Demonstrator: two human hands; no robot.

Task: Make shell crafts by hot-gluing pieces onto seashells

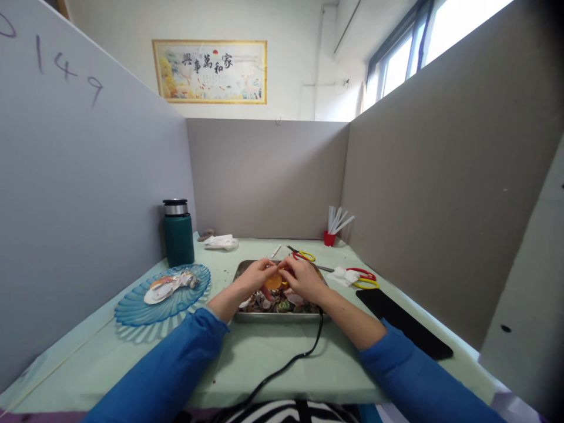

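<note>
My left hand (254,278) and my right hand (302,281) meet above a metal tray (282,318). Between their fingertips is a flat, rounded orange shell (274,281), with fingers of both hands closed on its edges. Small shells (265,303) of mixed colours fill the tray below. A greenish piece (284,306) lies among them near the front. My fingers and wrists cover part of the tray's contents.
A blue scalloped plate (132,308) with shells stands left, near a green bottle (178,241). Behind the tray are scissors (304,255); more scissors (367,281), tissue and a black slab (403,322) lie right. A black cable (294,358) crosses the front. Partitions enclose the table.
</note>
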